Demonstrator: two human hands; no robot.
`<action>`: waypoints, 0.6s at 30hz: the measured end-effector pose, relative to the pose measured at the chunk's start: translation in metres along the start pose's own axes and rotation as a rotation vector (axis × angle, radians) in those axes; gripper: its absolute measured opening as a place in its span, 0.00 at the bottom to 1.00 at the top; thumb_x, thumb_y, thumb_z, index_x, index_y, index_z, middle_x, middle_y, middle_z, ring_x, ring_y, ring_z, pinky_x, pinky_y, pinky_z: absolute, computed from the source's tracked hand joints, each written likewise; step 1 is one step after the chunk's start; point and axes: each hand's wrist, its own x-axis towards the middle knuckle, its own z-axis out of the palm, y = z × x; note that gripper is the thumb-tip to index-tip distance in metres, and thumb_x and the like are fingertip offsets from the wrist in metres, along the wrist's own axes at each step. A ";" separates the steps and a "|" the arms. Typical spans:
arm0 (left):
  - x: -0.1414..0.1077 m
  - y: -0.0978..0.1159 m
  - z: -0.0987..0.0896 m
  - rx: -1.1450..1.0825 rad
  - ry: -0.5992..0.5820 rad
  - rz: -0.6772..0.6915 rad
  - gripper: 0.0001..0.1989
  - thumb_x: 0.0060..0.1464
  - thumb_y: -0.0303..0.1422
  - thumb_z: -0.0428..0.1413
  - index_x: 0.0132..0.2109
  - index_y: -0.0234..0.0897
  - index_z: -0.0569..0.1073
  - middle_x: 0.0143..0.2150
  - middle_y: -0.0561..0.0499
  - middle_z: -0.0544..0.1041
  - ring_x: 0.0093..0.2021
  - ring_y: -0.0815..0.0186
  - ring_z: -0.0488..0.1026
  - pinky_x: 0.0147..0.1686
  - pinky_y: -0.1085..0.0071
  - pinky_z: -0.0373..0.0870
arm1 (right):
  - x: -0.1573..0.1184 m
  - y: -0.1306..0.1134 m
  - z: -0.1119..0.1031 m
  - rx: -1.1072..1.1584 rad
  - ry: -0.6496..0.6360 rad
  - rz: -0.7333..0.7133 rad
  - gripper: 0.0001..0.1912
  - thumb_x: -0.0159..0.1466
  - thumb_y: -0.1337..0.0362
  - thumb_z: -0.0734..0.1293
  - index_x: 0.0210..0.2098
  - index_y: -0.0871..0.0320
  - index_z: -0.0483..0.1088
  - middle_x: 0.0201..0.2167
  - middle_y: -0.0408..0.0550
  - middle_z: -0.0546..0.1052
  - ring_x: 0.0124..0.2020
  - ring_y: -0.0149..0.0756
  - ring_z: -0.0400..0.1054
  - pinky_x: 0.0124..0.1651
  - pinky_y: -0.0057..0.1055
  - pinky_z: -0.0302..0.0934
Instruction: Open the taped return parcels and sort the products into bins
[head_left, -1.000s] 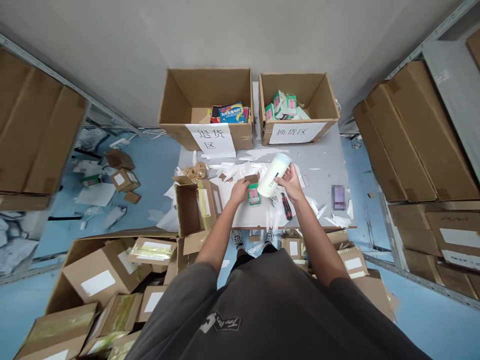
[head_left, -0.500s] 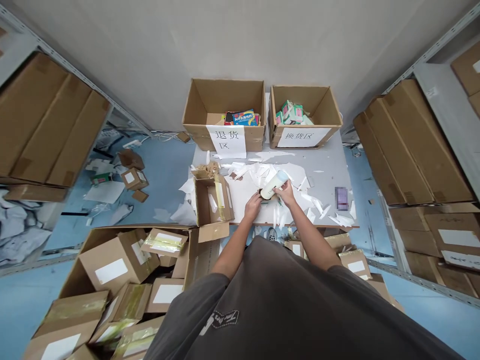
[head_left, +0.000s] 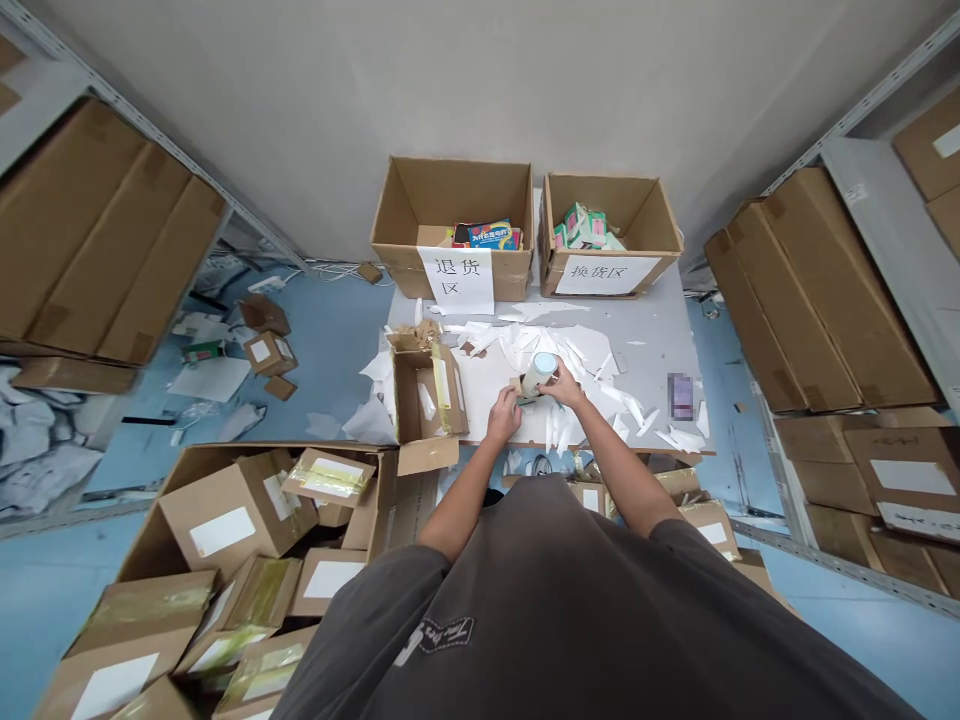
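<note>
My right hand [head_left: 562,386] is closed round a pale bottle [head_left: 534,380] with a light blue cap. The bottle stands nearly upright, cap up, over the table near its front edge. To its left, my left hand [head_left: 505,414] pinches the edge of a small carton [head_left: 516,385] with a brown flap. The bottle's lower end is at this carton; whether it is inside, I cannot tell. My fingers and the bottle hide most of the carton.
Torn white paper [head_left: 517,345] litters the table [head_left: 652,330]. An opened cardboard box [head_left: 420,405] stands at left. Behind are two labelled boxes, one with books [head_left: 491,236], one with green-and-white packs [head_left: 585,226]. A large carton of parcels [head_left: 225,530] is lower left.
The bottle has turned from a slanted position to nearly upright, its cap moving left and toward me. My right hand moved slightly left with it; my left hand stays by the carton.
</note>
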 end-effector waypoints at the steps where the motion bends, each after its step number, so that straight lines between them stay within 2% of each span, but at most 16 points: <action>1: 0.004 0.005 -0.006 0.000 0.008 0.022 0.27 0.59 0.22 0.56 0.65 0.39 0.74 0.71 0.37 0.71 0.72 0.52 0.70 0.68 0.56 0.73 | 0.000 0.002 0.001 -0.026 -0.001 -0.016 0.47 0.47 0.57 0.78 0.65 0.55 0.65 0.61 0.57 0.76 0.63 0.53 0.70 0.67 0.50 0.67; 4: 0.025 0.023 -0.025 0.023 0.063 0.101 0.39 0.57 0.28 0.62 0.75 0.38 0.66 0.76 0.36 0.66 0.75 0.45 0.63 0.72 0.50 0.65 | 0.003 0.008 0.005 -0.131 -0.010 -0.091 0.43 0.48 0.62 0.77 0.63 0.56 0.68 0.62 0.58 0.76 0.65 0.55 0.68 0.72 0.52 0.62; 6: 0.042 0.034 -0.037 0.027 0.061 0.140 0.43 0.58 0.34 0.64 0.77 0.39 0.63 0.75 0.36 0.67 0.74 0.43 0.63 0.72 0.47 0.63 | 0.004 0.013 0.007 -0.190 -0.028 -0.128 0.40 0.48 0.63 0.75 0.62 0.56 0.69 0.63 0.59 0.76 0.66 0.56 0.68 0.73 0.53 0.60; 10: 0.070 0.042 -0.052 0.035 -0.120 0.205 0.32 0.58 0.34 0.64 0.69 0.39 0.74 0.63 0.39 0.77 0.63 0.48 0.74 0.64 0.55 0.72 | 0.002 0.024 0.007 -0.252 -0.051 -0.133 0.38 0.50 0.66 0.72 0.61 0.55 0.70 0.65 0.59 0.75 0.66 0.54 0.69 0.72 0.50 0.61; 12: 0.074 0.039 -0.051 0.099 -0.167 0.214 0.30 0.56 0.33 0.66 0.66 0.37 0.77 0.59 0.39 0.78 0.60 0.48 0.76 0.61 0.57 0.74 | -0.001 0.031 0.002 -0.267 -0.046 -0.139 0.37 0.49 0.67 0.72 0.61 0.55 0.71 0.66 0.60 0.74 0.68 0.55 0.67 0.74 0.50 0.58; 15: 0.073 0.032 -0.040 0.197 -0.192 0.215 0.32 0.55 0.33 0.68 0.66 0.36 0.76 0.59 0.38 0.79 0.59 0.47 0.77 0.61 0.57 0.74 | -0.005 0.043 -0.006 -0.262 -0.018 -0.102 0.39 0.47 0.68 0.73 0.60 0.55 0.73 0.68 0.59 0.72 0.73 0.57 0.61 0.76 0.51 0.56; 18: 0.069 0.026 -0.025 0.230 -0.225 0.175 0.31 0.56 0.32 0.68 0.66 0.37 0.74 0.60 0.39 0.80 0.60 0.47 0.76 0.61 0.57 0.74 | -0.009 0.053 -0.009 -0.202 -0.037 0.026 0.41 0.48 0.68 0.72 0.64 0.53 0.71 0.70 0.59 0.70 0.68 0.55 0.67 0.68 0.52 0.67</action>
